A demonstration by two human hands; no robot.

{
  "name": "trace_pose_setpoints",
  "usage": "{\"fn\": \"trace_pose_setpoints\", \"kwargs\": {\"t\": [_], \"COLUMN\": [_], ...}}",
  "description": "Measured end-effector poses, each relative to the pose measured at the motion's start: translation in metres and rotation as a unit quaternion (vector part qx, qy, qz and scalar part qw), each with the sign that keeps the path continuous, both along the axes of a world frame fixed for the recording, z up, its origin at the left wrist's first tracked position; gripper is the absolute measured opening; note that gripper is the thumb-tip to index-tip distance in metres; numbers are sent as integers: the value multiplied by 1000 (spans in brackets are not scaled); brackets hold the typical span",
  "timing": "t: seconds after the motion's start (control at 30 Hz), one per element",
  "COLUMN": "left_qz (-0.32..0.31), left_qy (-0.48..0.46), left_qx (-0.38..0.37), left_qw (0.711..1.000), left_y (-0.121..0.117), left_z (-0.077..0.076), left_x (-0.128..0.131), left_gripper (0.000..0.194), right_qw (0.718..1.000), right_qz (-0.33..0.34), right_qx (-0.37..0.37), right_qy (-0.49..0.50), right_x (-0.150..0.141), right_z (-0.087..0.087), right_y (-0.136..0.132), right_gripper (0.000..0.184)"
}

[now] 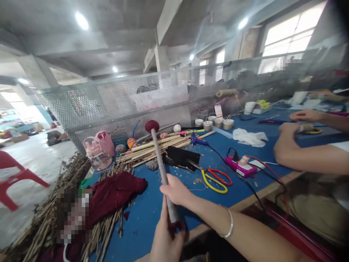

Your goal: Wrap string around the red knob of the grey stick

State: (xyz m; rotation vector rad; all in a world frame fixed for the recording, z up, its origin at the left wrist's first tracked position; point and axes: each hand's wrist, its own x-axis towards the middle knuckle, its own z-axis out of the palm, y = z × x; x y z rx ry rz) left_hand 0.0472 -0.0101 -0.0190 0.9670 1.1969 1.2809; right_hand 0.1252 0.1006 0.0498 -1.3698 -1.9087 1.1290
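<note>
I hold a long grey stick upright over the blue table; a dark red ball caps its far end. My right hand, with a bangle on its wrist, is wrapped round the middle of the stick. My left hand is closed round the lower end, where a bit of dark red material shows. Scissors with red and yellow handles lie just right of my right hand.
A dark red cloth lies to the left over bundles of sticks. Further back lie wooden rods, a black pad, a pink bag and small cups. Another person's arms rest at the right. A perforated metal screen stands behind.
</note>
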Motion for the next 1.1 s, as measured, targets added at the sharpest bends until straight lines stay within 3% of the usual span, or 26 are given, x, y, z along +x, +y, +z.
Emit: {"fn": "trace_pose_setpoints", "kwargs": {"t": [0.07,0.13,0.2,0.3,0.37,0.43,0.53,0.67,0.73,0.93,1.1], "left_qz": [-54,-68,-45,25,48,34,-3,-70,-81,-1,54], "left_qy": [-46,-92,-107,-98,-89,-113,-176,-212,-225,-242,-228], "left_qx": [8,3,-16,-50,-66,-52,-48,-56,-69,-109,-96], "left_qw": [997,993,993,994,993,992,983,973,968,964,967], "left_y": [5,7,8,5,1,-1,-4,-9,-12,-24,-25], "left_z": [-4,-7,-6,6,19,31,42,47,44,22,23], "left_x": [-14,-22,-22,-15,-12,-14,-21,-23,-21,-6,-6], "left_gripper": [104,88,76,85,85,71,49,43,44,41,49], "right_qw": [999,996,995,995,994,981,955,904,893,927,942], "right_qz": [10,9,11,41,97,171,198,314,333,274,203], "right_qx": [5,28,47,40,5,-74,-146,-210,-228,-202,-188], "right_qy": [-44,-79,-92,-83,-43,50,165,200,197,159,191], "right_x": [-4,-5,-5,-1,5,14,36,68,78,88,92], "right_z": [-8,-18,-24,-25,-21,-18,-17,-17,-18,-26,-34], "right_y": [7,7,5,1,1,2,-1,-23,-36,-62,-67], "right_gripper": [10,10,11,21,32,46,62,68,73,57,22]}}
